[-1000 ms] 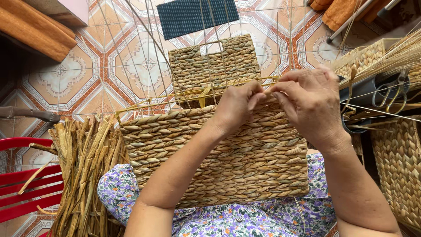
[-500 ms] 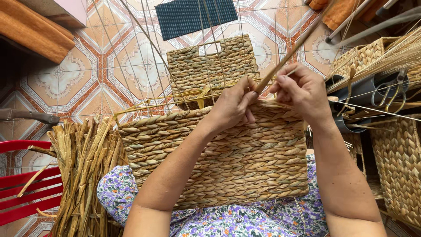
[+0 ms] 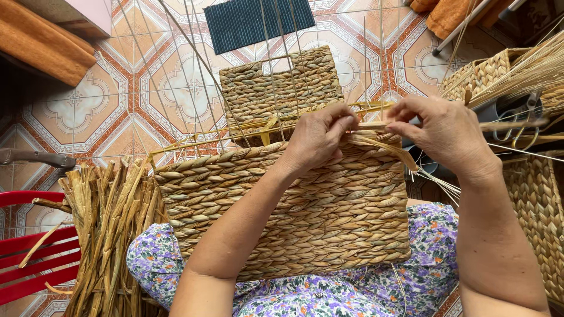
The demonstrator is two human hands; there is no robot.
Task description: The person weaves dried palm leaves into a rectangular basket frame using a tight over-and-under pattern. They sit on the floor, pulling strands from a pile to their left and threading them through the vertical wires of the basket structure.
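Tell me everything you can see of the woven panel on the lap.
The woven panel is a broad, roughly rectangular piece of thick twisted tan straw in horizontal rows. It lies tilted across the person's floral-clothed lap, its top edge unfinished, with thin wire uprights rising from it. The left hand rests on that top edge, and both it and the right hand pinch a flat strand there. Loose fibres hang off the right corner. Both forearms cross over it.

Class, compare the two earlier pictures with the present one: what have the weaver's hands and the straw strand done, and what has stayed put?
The hands, first joined at the basket's top edge, have drawn apart. The right hand has moved rightward, bringing the strand, raised slantwise half a second ago, down level. The left hand still pinches it at the rim. The woven basket panel, the straw bundle and the finished basket have not moved.
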